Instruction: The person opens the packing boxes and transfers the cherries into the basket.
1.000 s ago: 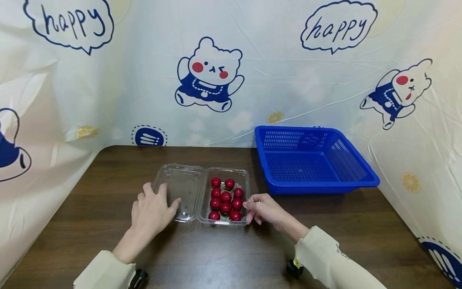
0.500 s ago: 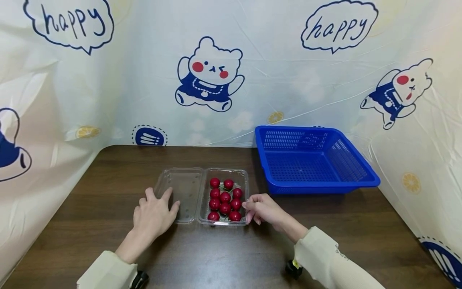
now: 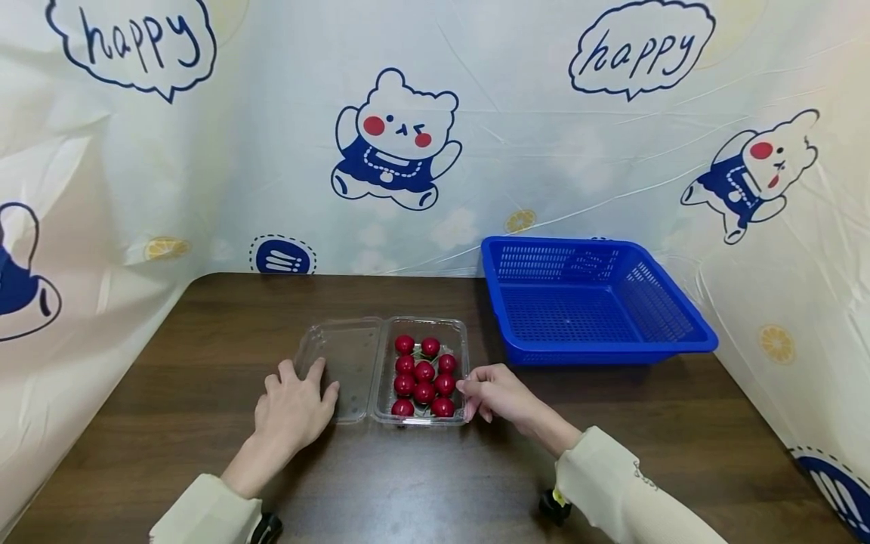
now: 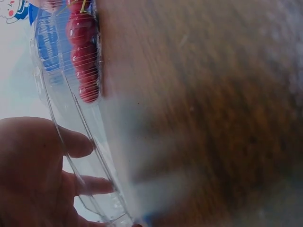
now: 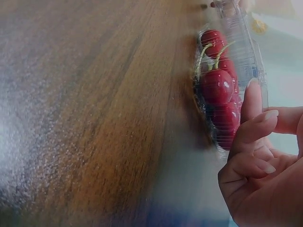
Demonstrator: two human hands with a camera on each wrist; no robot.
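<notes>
A clear plastic clamshell box [image 3: 382, 412] lies unfolded on the table, its tray on the right and its lid [image 3: 355, 359] on the left. Several red cherries [image 3: 424, 371] with green stems sit in the tray. My right hand [image 3: 499, 397] pinches the tray's right edge; in the right wrist view its thumb and forefinger meet at the clear rim beside the cherries [image 5: 218, 87]. My left hand [image 3: 297, 408], fingers spread and fairly straight, rests at the lid's left side. In the left wrist view, fingers [image 4: 78, 144] show through the clear plastic.
A blue perforated plastic basket [image 3: 598, 347] stands at the back right of the brown wooden table [image 3: 381, 491], just beyond the right hand. Behind the table hangs a pale printed cloth [image 3: 530, 151] with cartoon bears.
The raised lid has come down flatter toward the table, and my left hand has moved slightly right and nearer with it. My right hand keeps its pinch on the tray's edge.
</notes>
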